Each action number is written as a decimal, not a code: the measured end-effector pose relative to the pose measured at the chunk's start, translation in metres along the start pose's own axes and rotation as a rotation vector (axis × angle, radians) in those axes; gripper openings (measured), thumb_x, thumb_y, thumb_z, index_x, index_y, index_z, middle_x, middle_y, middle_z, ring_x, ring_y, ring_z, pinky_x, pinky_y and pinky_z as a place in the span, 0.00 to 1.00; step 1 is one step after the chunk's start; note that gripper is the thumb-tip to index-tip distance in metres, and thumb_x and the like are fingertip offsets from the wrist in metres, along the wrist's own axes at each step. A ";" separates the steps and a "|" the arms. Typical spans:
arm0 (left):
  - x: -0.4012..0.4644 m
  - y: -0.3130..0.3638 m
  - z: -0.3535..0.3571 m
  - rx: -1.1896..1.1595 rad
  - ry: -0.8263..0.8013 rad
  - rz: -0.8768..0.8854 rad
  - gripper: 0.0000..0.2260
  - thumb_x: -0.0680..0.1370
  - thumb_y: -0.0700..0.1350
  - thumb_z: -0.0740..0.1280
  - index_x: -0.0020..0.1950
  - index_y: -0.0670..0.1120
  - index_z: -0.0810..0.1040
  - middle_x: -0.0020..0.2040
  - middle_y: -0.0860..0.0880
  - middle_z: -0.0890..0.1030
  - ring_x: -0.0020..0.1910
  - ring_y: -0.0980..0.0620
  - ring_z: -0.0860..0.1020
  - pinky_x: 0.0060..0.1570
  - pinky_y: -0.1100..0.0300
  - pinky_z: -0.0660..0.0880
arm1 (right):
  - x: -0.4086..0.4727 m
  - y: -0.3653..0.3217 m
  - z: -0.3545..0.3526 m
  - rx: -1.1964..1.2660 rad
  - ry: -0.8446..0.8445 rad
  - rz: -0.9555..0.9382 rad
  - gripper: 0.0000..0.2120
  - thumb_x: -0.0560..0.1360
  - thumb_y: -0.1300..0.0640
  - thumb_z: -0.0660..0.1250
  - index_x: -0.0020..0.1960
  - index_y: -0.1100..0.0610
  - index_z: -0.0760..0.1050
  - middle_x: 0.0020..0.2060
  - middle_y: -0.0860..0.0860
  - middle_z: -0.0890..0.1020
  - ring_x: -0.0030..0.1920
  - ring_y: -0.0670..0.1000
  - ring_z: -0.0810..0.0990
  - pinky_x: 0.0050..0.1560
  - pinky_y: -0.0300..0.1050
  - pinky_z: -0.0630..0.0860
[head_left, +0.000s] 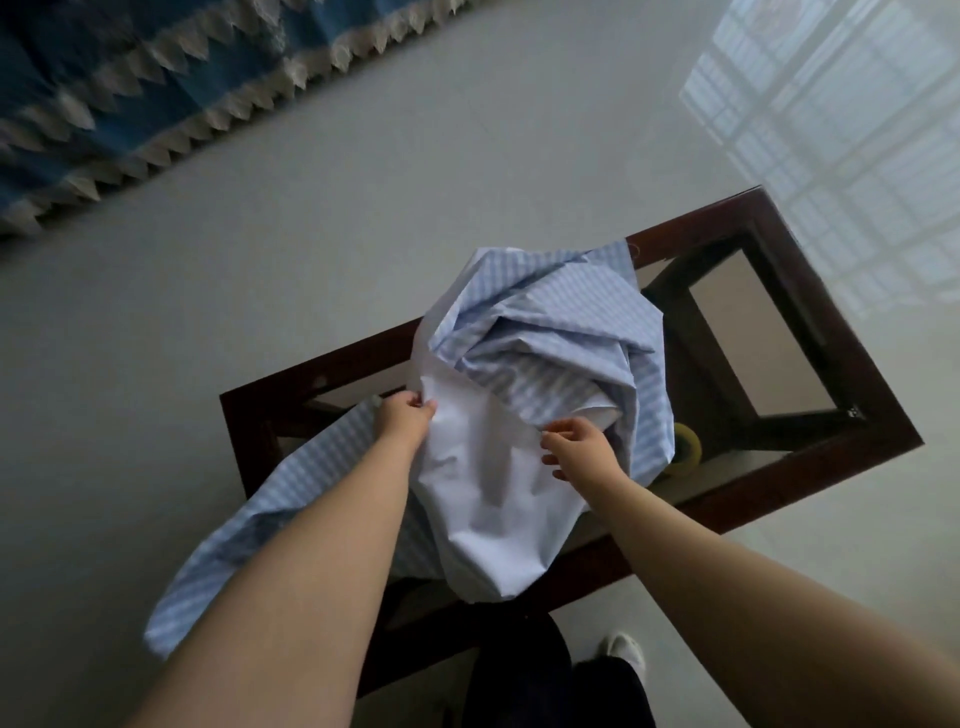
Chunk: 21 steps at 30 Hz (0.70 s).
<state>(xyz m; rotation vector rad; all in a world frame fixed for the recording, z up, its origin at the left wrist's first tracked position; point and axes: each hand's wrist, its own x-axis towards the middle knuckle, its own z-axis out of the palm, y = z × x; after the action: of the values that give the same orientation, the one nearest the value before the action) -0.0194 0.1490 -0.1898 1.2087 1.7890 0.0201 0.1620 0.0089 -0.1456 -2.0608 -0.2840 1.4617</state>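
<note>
On the glass worktop (857, 384), the striped cloth (545, 332) lies bunched, one tail hanging off the near-left edge. The left hand (405, 418) pinches its white underside, and the right hand (576, 447) curls its fingers round a fold. A hard tug could sweep the tape roll (685, 449), half under the cloth, off the worktop.

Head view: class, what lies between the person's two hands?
In the head view, the white side of the striped cloth spans the gap between the left hand and the right hand; both pinch it.
</note>
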 end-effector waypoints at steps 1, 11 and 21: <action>-0.005 -0.002 0.001 0.006 -0.005 0.017 0.12 0.76 0.45 0.68 0.56 0.39 0.79 0.54 0.39 0.81 0.53 0.41 0.78 0.50 0.54 0.73 | 0.000 -0.001 0.003 -0.022 0.009 -0.019 0.03 0.75 0.55 0.65 0.48 0.51 0.73 0.49 0.53 0.81 0.41 0.48 0.79 0.39 0.41 0.74; -0.100 -0.013 0.014 -0.054 -0.089 0.423 0.07 0.78 0.45 0.64 0.49 0.55 0.81 0.41 0.62 0.79 0.41 0.63 0.77 0.38 0.74 0.69 | -0.033 -0.023 0.025 -0.396 -0.138 -0.200 0.35 0.61 0.27 0.65 0.60 0.47 0.72 0.55 0.47 0.80 0.55 0.50 0.79 0.58 0.51 0.75; -0.224 -0.038 0.034 -0.499 0.129 -0.245 0.31 0.81 0.60 0.50 0.35 0.39 0.78 0.26 0.49 0.77 0.26 0.53 0.74 0.33 0.60 0.71 | -0.115 -0.053 -0.004 0.177 -0.132 -0.145 0.08 0.77 0.48 0.64 0.45 0.53 0.73 0.41 0.55 0.80 0.39 0.55 0.80 0.34 0.49 0.78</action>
<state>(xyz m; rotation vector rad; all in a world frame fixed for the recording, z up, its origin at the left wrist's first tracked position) -0.0073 -0.0489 -0.0743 0.6413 1.8837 0.3870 0.1313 -0.0065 -0.0240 -1.7706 -0.3373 1.4813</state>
